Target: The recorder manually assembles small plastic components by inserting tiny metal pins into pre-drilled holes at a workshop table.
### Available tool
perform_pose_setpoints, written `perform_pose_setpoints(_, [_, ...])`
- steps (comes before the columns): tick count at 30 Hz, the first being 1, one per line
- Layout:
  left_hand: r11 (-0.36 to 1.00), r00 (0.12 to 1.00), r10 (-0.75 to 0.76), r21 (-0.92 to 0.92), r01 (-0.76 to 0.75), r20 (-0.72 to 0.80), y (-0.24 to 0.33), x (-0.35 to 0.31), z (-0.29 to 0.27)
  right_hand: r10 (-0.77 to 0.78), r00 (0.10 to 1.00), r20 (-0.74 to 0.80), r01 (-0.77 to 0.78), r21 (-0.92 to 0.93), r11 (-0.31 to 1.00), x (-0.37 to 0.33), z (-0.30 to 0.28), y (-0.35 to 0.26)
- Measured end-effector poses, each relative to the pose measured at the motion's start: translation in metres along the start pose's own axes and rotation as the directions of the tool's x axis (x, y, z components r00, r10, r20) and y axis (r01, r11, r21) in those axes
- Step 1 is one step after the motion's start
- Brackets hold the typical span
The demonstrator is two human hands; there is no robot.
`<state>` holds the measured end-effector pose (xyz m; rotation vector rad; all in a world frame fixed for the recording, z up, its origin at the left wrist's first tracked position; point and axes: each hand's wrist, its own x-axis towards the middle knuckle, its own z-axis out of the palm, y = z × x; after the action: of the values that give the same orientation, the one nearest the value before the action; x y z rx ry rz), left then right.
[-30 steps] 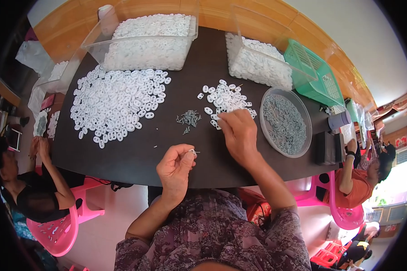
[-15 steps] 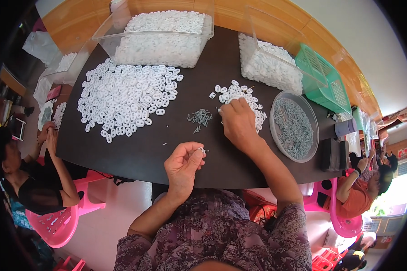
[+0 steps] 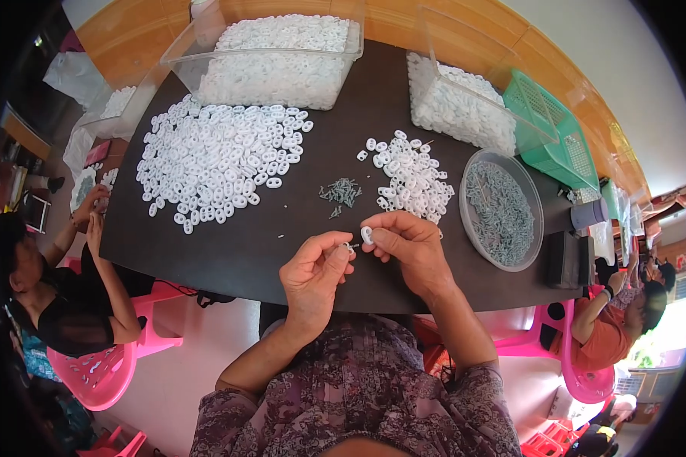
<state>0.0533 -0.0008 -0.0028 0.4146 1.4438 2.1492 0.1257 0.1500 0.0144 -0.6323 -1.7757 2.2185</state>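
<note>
Right fingers [image 3: 398, 222] back from pile [image 3: 413, 179], pinching 1 white oval [image 3: 367, 235] at tips, left fingers [image 3: 324, 244] pinching 1 white piece [image 3: 350, 248] with screw [image 3: 355, 246].

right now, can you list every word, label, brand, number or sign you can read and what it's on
None can be read.
White parts and grey screws: no legible text.
Red wall decoration, far right: too small and blurred to read.

The pieces [image 3: 221, 156] look like smooth plastic with a slight sheen; the screws [image 3: 341, 192], dull grey metal. The worktop [image 3: 213, 255] is smooth and matt. The bins [image 3: 190, 70] are clear, glossy plastic, the bowl [image 3: 540, 225] cloudier plastic, the basket [image 3: 568, 158] perforated plastic, the chairs [image 3: 120, 377] shiny plastic. The shirt [image 3: 351, 381] is printed cloth.
</note>
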Motion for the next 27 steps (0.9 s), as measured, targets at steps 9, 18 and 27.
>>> perform_pose_setpoints(9, [0.998,0.999,-0.006,0.055,0.008,-0.036,0.0,-0.003,0.002,-0.081,0.997,-0.019,0.08,-0.053,0.995,-0.007,0.009,0.001])
perform_pose_setpoints(18, [0.979,0.999,0.041,0.202,-0.034,-0.031,-0.003,-0.003,-0.002,-0.191,0.981,-0.013,0.189,-0.111,0.976,-0.008,0.016,0.007])
perform_pose_setpoints(27, [0.925,0.979,0.203,0.328,-0.192,-0.001,-0.011,-0.002,-0.006,-0.283,0.956,-0.073,0.245,-0.329,0.912,-0.013,0.021,0.01])
